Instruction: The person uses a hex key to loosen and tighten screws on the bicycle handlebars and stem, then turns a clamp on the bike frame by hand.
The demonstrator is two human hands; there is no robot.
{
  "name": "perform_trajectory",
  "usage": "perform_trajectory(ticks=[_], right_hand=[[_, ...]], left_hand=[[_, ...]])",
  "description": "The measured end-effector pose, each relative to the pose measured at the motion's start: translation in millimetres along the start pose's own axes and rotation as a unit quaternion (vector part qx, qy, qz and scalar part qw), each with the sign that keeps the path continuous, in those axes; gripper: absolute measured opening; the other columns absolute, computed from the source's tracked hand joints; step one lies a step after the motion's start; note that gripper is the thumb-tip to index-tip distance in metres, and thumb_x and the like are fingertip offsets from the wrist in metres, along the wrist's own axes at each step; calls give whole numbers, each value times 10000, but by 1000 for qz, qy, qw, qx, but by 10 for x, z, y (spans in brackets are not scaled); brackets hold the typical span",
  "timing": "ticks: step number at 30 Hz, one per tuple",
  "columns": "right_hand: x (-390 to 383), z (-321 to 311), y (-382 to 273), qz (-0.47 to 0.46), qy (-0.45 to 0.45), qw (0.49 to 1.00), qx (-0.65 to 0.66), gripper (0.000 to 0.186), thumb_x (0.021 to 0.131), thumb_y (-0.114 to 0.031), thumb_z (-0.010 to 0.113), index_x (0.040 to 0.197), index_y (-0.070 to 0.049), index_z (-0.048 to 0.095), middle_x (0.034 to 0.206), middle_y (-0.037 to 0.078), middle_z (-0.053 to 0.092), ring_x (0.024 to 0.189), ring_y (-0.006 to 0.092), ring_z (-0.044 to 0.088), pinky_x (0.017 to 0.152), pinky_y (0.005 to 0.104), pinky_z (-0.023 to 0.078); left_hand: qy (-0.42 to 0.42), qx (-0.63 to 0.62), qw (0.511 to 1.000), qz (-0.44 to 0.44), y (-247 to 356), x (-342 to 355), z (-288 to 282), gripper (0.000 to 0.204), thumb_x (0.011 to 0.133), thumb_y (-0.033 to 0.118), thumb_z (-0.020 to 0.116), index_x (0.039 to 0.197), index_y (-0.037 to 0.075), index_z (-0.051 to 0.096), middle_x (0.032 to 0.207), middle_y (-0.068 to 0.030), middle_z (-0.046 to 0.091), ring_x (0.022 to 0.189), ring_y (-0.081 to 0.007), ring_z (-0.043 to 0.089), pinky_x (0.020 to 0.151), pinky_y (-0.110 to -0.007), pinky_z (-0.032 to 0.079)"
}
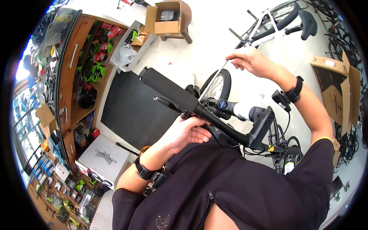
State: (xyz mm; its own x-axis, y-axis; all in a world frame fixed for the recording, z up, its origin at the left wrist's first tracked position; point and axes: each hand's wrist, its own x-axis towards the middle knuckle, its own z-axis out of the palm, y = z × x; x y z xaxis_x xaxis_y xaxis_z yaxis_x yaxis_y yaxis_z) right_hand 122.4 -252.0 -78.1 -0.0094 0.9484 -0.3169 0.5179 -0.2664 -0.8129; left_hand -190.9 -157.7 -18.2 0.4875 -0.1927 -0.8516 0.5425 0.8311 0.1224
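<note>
- left hand curled shut under the handlebar, beside the black grip (brake lever just by it)
- right hand raised, fingertips pinching a thin cable
- front wheel below

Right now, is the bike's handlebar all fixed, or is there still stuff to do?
Done: the black grip and brake lever sit on the handlebar. In hand: the left hand holds the bar by the lever clamp while the right hand pulls a thin cable up. Left: that cable looks loose, not yet fastened.
</note>
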Motion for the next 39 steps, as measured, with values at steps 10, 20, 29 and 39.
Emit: perform_trajectory(ticks=[10,20,29,39], right_hand=[[153,27,162,40,-42,963,262,227,1025,-151,511,1097,18,644,814,52,671,703,112,630,698,252,522],[30,260,375,97,-97,771,622,535,1013,-443,497,1234,41,553,1009,114,689,899,157,681,851,276,541],[410,333,121,231,-7,884,405,451,1029,-416,518,800,-36,604,520,-16,479,437,73,422,462,219,338],[610,210,166,211,-116,889,390,318,1027,-376,492,1008,-80,606,617,-58,429,528,42,364,482,232,266]], left_hand=[[12,-7,1000,-21,53,-9,-4,197,950,117,542,1065,-35,593,848,-212,706,720,-245,713,693,-322,594],[11,-10,999,-46,75,-2,-23,161,952,102,561,1049,-24,583,864,-196,708,745,-222,713,708,-308,588],[6,-18,999,-43,72,-7,-21,176,943,93,560,1058,-35,600,873,-197,709,747,-225,714,718,-312,592],[-5,-8,999,-33,61,3,-45,182,948,96,553,1066,-32,609,867,-195,710,730,-219,712,703,-304,590]])
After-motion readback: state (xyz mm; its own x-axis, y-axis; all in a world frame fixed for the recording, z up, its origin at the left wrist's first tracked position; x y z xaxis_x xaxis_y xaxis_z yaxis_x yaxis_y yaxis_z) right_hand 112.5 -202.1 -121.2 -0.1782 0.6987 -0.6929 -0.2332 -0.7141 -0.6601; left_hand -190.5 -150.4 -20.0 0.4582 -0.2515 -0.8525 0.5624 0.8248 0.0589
